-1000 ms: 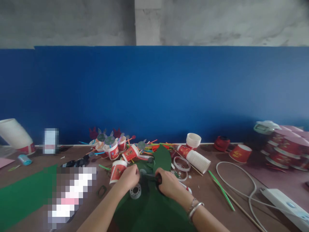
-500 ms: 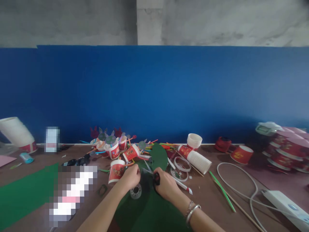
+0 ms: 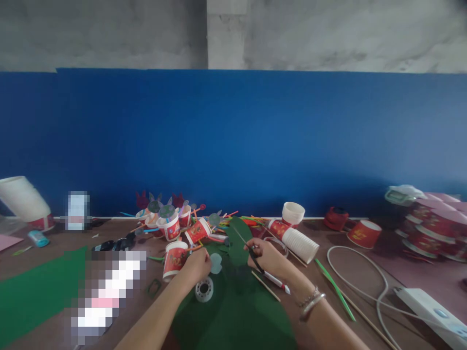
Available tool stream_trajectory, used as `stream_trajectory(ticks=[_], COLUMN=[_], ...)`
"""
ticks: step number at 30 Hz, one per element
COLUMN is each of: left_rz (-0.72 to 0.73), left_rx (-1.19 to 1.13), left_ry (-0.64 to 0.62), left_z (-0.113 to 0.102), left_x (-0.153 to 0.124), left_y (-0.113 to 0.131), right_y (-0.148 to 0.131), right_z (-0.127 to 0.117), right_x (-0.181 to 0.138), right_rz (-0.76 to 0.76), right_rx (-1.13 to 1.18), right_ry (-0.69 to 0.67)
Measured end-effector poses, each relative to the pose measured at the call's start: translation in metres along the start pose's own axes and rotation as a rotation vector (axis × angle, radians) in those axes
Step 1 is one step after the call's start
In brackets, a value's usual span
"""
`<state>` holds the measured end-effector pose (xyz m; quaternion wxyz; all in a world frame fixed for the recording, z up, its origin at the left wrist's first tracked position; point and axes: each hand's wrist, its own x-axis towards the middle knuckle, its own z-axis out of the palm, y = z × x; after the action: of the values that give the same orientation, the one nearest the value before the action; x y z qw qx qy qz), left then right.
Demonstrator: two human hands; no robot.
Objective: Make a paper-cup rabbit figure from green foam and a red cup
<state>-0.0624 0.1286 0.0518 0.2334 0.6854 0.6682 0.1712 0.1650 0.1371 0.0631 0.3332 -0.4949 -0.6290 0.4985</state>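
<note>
Right hand (image 3: 265, 257), right of the frame's lower centre, is clamped on the scissors (image 3: 257, 264); their long axis slants, blades pointing to the upper left over the green sheet (image 3: 233, 311). Left hand (image 3: 198, 265), left of lower centre, curls beside a pale piece (image 3: 216, 263) and tape (image 3: 210, 293); whether its hidden fingertips grip anything, I cannot tell.

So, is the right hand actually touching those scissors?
Touching. The head view shows the right hand curled around the scissors, which lie directly against it.

No legible txt, gold marks (image 3: 359, 235) on red cup (image 3: 365, 235) unclear
</note>
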Motion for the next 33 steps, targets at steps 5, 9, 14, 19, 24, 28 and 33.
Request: stream_trajectory(ticks=[5, 9, 14, 19, 24, 28, 33], left_rz=[0.090, 0.217, 0.086, -0.063, -0.070, -0.071, -0.075], left_rx=[-0.090, -0.525, -0.946, -0.980, -1.090, -1.090, -1.090], left_ry=[0.029, -0.142, -0.075, 0.157, 0.184, 0.179, 0.177], left_z=[0.000, -0.004, 0.001, 0.005, 0.004, 0.004, 0.006], left_x=[-0.003, -0.010, -0.011, -0.007, -0.010, -0.015, -0.016], left_y=[0.007, 0.022, 0.029, 0.024, 0.028, 0.033, 0.034], right_y=[-0.004, -0.009, -0.014, -0.014, -0.010, -0.015, -0.023], right_z=[0.003, 0.014, 0.022, 0.036, 0.049, 0.051, 0.052], right_x=[0.004, 0.004, -0.002, -0.009, -0.014, -0.017, -0.021], right_rz=[-0.116, -0.168, -0.123, -0.059, -0.086, -0.106, -0.091], right_rx=[0.152, 0.247, 0.348, 0.183, 0.096, 0.081, 0.056], right_ry=[0.154, 0.245, 0.210, -0.025, -0.200, -0.211, -0.198])
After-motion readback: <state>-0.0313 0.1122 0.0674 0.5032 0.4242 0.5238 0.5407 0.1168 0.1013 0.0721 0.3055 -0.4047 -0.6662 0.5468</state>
